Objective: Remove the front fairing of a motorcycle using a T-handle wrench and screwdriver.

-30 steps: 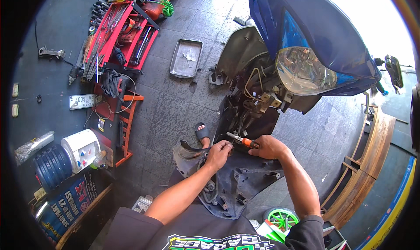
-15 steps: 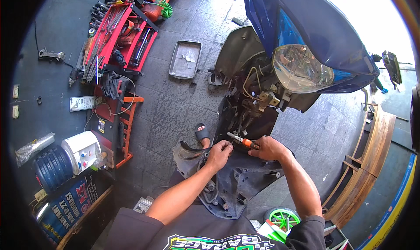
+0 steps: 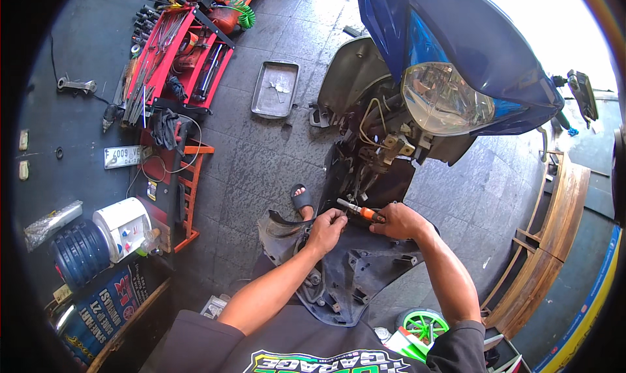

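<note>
In my right hand point(image 3: 399, 222) is an orange-handled tool point(image 3: 369, 214) with a pale metal shaft, its tip pointing left toward my other hand. My left hand point(image 3: 328, 231) is closed in a pinch beside that tip; whatever its fingers hold is too small to make out. Both hands are over the far edge of a dark plastic body panel point(image 3: 372, 262), which lies inner side up in front of me with mounting tabs showing. Beyond it stands a blue scooter point(image 3: 469, 47) with its headlight point(image 3: 447, 99) in place and its front frame exposed.
A metal tray point(image 3: 274, 90) lies on the tiled floor point(image 3: 241, 151). On the left stand a red tool cart point(image 3: 171, 53) and an orange rack point(image 3: 189, 197). A wooden bench point(image 3: 554, 229) runs along the right. A green wheel point(image 3: 424, 324) sits close by my right elbow.
My view has shifted very slightly, moving the scooter a little left and up in the picture. Both hands and the orange-handled tool keep nearly the same position.
</note>
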